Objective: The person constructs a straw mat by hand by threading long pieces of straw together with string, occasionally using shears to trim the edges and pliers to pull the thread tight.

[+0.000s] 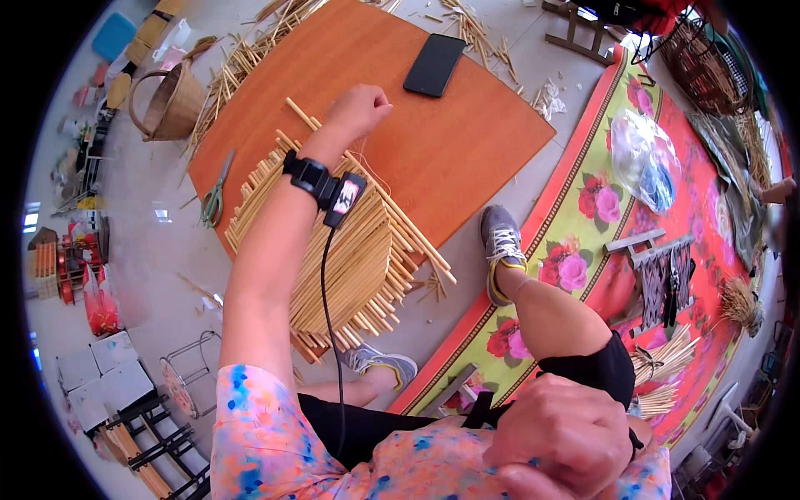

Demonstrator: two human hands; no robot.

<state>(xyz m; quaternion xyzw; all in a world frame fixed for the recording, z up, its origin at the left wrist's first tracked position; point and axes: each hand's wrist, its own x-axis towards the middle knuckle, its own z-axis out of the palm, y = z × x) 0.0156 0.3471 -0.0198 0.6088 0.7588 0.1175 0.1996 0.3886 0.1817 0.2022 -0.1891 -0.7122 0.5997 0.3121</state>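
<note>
My left hand is closed in a pinch above the orange wooden board, with a thin thread hanging from it. Beneath that forearm lies a woven mat of pale straw sticks, longer sticks along its upper right edge. A wristband with a cabled device is on my left wrist. My right hand is raised close to the camera at the lower right, fingers curled; what they hold is hidden. Green-handled scissors lie left of the mat, and a black phone lies at the board's far side.
Loose straw surrounds the board, beside a wicker basket. A floral mat at the right carries a plastic bag, straw bundles and a small stool. Another person's hand shows at the right edge.
</note>
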